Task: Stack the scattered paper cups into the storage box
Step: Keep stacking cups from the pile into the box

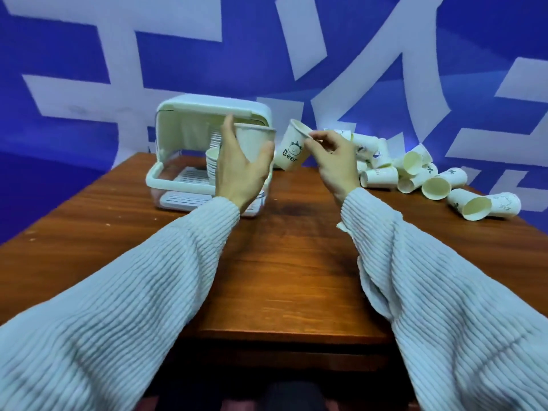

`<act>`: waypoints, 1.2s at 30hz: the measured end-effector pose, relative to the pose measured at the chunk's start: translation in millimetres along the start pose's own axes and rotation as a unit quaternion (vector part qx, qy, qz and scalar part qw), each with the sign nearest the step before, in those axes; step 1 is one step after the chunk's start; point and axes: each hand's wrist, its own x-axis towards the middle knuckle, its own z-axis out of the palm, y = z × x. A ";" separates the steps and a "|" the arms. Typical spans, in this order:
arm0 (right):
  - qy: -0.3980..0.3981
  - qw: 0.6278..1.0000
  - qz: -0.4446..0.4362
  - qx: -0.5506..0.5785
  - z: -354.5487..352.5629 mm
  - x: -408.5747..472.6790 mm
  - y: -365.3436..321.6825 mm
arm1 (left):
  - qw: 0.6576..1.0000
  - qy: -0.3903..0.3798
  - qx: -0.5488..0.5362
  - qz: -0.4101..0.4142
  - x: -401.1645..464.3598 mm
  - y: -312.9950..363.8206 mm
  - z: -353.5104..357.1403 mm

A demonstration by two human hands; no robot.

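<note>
Partway done — stacks (211, 161) stand in the storage box (189, 120); left hand (241, 169) grips one cup (255, 143), right hand (333, 157) pinches another (292, 152) — a pile (421, 176) waits at the tabletop's right edge.

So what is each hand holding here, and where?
Left hand grips a plain paper cup around its side wall. Right hand pinches the bear-print cup at its rim.

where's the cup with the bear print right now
In the head view, the bear cup is tilted in the right hand, just right of the left hand's cup and storage box.
</note>
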 end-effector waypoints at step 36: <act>-0.104 0.966 -0.059 -0.231 93.6 0.4 -1.3 | 0.909 -0.169 0.380 -0.017 60.2 -65.3 -50.2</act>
